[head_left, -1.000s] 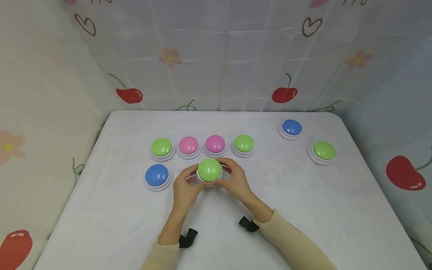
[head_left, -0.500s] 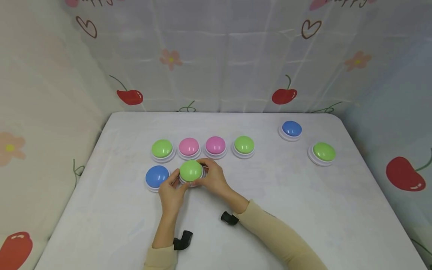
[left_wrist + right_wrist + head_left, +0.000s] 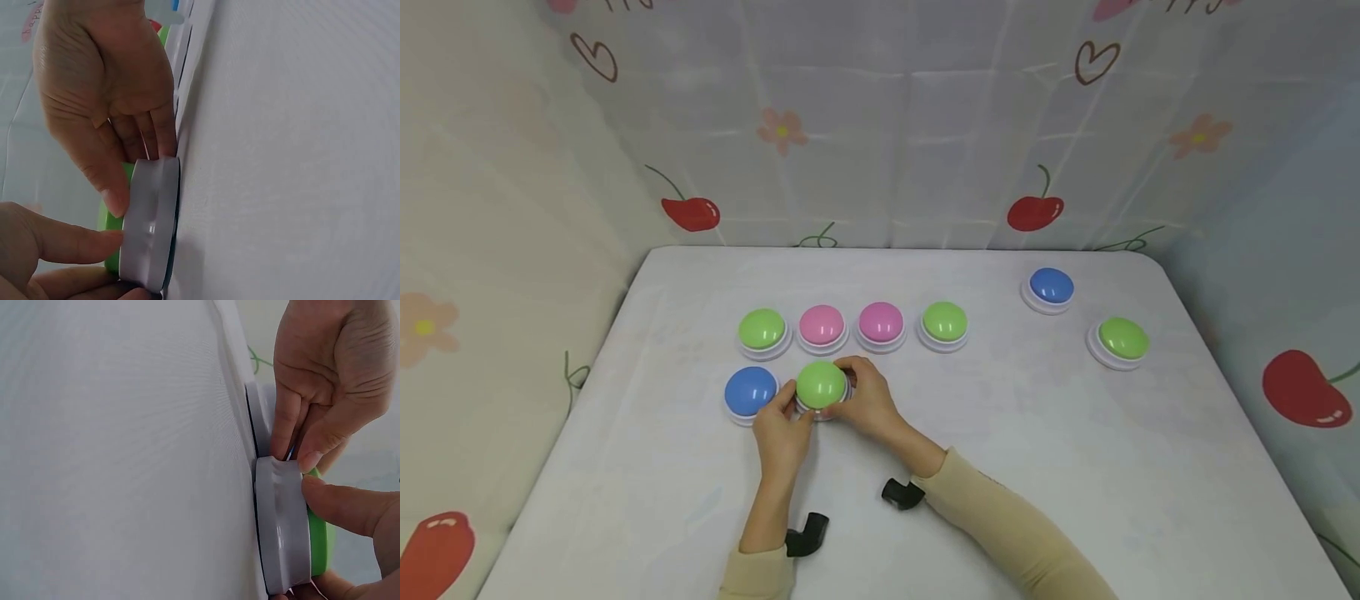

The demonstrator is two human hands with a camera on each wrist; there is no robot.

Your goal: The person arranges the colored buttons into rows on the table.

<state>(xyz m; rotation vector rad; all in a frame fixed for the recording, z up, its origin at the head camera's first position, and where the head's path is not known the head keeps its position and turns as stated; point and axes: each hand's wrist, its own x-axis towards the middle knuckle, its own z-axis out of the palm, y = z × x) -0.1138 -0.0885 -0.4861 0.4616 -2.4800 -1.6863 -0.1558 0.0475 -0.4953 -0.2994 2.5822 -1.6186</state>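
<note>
Both hands hold a green push button [image 3: 820, 385] with a white round base, near the middle left of the table. My left hand [image 3: 781, 433] grips its left side, thumb at the front. On its right side my right hand [image 3: 868, 404] grips it the same way. In the left wrist view the white base [image 3: 147, 225] appears at or very close to the cloth. Just left of it stands a blue push button [image 3: 750, 392], partly hidden by my left fingers; its base [image 3: 259, 412] shows behind them in the right wrist view.
Behind stands a row of buttons: green [image 3: 762, 329], pink [image 3: 822, 325], another pink [image 3: 881, 322] and green [image 3: 945, 322]. Farther right are a blue button [image 3: 1051, 286] and a green button [image 3: 1123, 338]. A white cloth [image 3: 1000, 483] covers the table; printed curtains surround it.
Both hands have carried the green button left, from right of centre of the gap to close beside the blue one. Over the last half second it has shifted only slightly, toward the near edge.
</note>
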